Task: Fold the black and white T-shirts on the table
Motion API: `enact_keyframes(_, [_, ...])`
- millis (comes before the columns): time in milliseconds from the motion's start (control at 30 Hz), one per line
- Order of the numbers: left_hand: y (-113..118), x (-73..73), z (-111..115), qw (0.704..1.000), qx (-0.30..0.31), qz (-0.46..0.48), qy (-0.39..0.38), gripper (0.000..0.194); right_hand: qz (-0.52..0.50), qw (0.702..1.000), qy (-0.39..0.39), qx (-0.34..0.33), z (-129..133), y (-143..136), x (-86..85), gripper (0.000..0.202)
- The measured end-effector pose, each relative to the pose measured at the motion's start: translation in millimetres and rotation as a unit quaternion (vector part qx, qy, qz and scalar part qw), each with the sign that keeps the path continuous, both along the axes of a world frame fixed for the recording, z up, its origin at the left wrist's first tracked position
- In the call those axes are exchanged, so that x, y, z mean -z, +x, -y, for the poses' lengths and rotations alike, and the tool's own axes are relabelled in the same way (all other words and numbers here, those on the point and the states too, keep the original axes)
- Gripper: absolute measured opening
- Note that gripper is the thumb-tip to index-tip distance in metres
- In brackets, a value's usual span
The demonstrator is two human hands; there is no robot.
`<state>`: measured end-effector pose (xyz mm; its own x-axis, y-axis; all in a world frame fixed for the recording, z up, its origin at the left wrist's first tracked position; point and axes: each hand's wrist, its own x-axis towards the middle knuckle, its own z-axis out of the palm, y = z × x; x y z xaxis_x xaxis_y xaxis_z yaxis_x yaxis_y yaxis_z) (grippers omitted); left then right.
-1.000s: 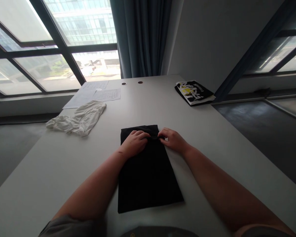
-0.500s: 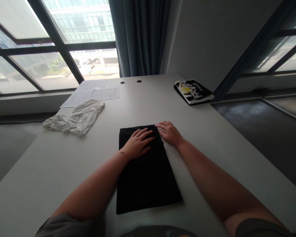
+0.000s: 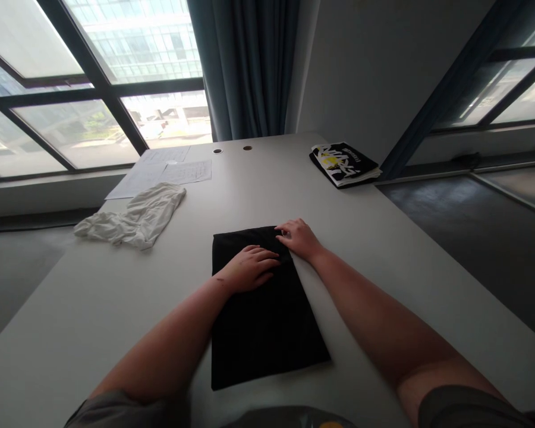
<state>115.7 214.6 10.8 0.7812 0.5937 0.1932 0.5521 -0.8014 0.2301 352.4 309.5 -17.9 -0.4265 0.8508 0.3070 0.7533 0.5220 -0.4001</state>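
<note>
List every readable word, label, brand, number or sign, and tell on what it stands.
No text reads with certainty.
Black item with white and yellow print: white lettering, slanted, too blurred to read.
Flat white paper sheets: faint lines, too small to read.

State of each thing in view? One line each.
Black cloth: flat, creased near far end
Left hand: open, resting on black cloth
Right hand: at cloth's far right corner, fingers curled
White cloth: crumpled
Papers: lying flat
Printed black item: lying flat
Curtain: gathered
Upper-left window pane: appears ajar
</note>
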Motion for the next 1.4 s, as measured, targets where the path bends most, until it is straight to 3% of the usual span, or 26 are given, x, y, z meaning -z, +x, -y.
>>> enact_keyframes(200, [15.2,-0.1,4.1,0.997,-0.061,-0.036,0.027,0.055,-0.062,0.997,-0.038,0.005,-16.3,-6.0,0.5,0.012])
enact_keyframes(400, [22.2,2.2,6.1,0.997,-0.056,-0.042,0.043,0.045,-0.059,0.997,-0.043,0.020,-26.8,-8.0,1.1,0.013])
enact_keyframes(600, [22.6,5.3,5.9,0.997,-0.013,-0.066,0.024,0.051,-0.031,0.999,0.007,0.019,-24.8,-9.2,0.2,0.011])
enact_keyframes(1033, [21.5,1.5,9.3,0.999,-0.007,-0.053,0.006,0.054,0.012,0.998,-0.003,0.061,-26.7,-8.1,2.7,0.014])
enact_keyframes(1167, [24.1,2.8,9.9,0.998,-0.002,-0.055,-0.001,0.055,0.012,0.998,0.054,0.009,-15.7,-13.2,-5.1,0.023])
enact_keyframes(1300, [6.1,-5.4,17.7,1.000,-0.003,-0.028,-0.008,0.050,0.080,0.995,0.043,-0.038,-1.0,-21.2,-1.5,0.037])
enact_keyframes(1400, [-33.3,-9.9,34.6,0.993,-0.115,0.027,0.016,0.041,0.126,0.992,0.006,-0.017,2.7,-20.9,2.6,0.045])
